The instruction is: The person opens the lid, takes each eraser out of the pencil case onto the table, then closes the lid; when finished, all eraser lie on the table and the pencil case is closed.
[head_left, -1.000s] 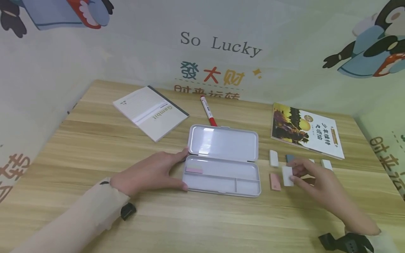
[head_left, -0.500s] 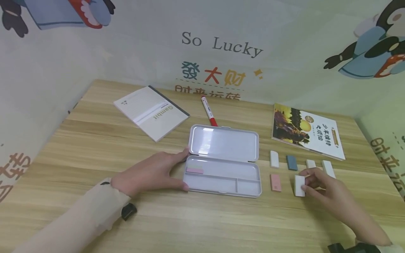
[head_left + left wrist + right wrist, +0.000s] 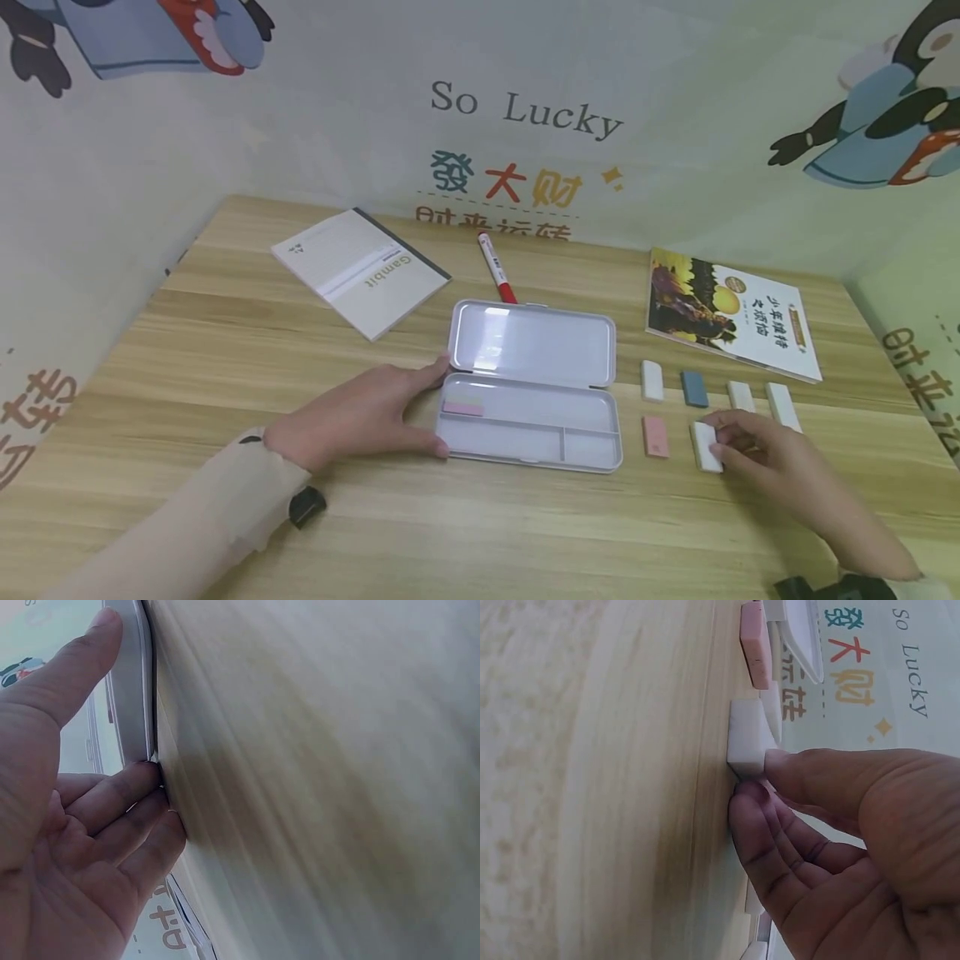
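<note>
A pale pencil case lies with its lid open, and a thin pink-edged block sits in its back compartment. My left hand holds the case's left end, thumb at the front corner and fingers by the hinge. In the left wrist view the thumb lies along the case's side. My right hand pinches a white eraser between thumb and fingers, low over the table. A pink eraser lies just left of it. The right wrist view shows the held eraser close to the wood.
Behind the right hand lie a white eraser, a blue eraser and two more white blocks. A picture-covered book is at the back right. A notebook lies back left, and a red-capped marker lies behind the case.
The right hand has brought the white eraser rightward and down to the table, to the right of the pink one. The left hand stays at the case.
</note>
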{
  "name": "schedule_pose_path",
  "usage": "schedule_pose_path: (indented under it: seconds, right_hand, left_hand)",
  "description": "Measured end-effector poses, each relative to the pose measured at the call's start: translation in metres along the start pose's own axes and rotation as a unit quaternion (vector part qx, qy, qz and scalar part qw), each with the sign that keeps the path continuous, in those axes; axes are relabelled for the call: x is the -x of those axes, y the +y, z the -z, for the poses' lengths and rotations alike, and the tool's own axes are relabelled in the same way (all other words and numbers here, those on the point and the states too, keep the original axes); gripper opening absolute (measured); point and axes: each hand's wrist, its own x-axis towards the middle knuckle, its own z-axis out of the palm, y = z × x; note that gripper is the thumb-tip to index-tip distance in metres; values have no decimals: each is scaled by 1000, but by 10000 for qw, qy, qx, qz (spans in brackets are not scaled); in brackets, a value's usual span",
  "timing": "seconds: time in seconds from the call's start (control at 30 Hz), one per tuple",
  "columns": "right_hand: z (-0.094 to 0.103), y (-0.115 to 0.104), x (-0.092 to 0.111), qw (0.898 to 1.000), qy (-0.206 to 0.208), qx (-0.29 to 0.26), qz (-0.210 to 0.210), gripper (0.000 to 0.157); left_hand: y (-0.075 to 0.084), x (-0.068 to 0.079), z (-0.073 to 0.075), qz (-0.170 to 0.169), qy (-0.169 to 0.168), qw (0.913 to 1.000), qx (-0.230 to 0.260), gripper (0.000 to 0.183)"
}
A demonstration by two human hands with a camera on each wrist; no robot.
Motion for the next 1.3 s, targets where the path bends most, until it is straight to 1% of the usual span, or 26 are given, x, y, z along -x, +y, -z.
schedule_pose_path:
  seconds: [0.17, 0.3, 0.4, 0.63, 0.73, 0.97, 1.07, 1.13, 1.2, 1.23, 1.3]
  right_hand:
    - [-1, -2, 1, 10000, 11, 42, -63, 26]
    - [-1, -4, 3, 9999, 84, 58, -40, 27]
    - [-1, -4, 3, 9999, 133, 103, -17, 27]
    - [-2, -2, 3, 9988, 391, 113, 274, 29]
    - [-2, -2, 4, 9984, 454, 89, 331, 31]
    - [5, -8, -3, 9958, 590, 505, 486, 27]
    - [8, -17, -11, 9946, 613, 686, 470, 24]
    - [6, -26, -17, 9933, 636, 739, 626, 23]
    - [1, -37, -23, 9902, 682, 756, 958, 22]
    - [-2, -44, -26, 9892, 661, 718, 1097, 21]
    - [-9, -57, -33, 9847, 639, 587, 1509, 21]
  left_hand:
    - [2, 0, 1, 18, -7, 10000, -16, 110]
    - [2, 0, 2, -13, 3, 10000, -62, 109]
    - [2, 1, 2, 30, -5, 10000, -24, 109]
    - [3, 2, 2, 82, 6, 9999, 63, 109]
    - [3, 1, 2, 71, 0, 10000, 58, 109]
    - [3, 1, 2, 122, -4, 9999, 68, 109]
    - [1, 2, 1, 25, 29, 10000, 37, 108]
    - [0, 2, 1, -25, 42, 10000, 23, 107]
    - [-1, 1, 0, -88, 53, 9999, 2, 107]
    - [-1, 1, -1, -77, 41, 10000, 15, 107]
    - [-1, 1, -1, -72, 24, 10000, 13, 107]
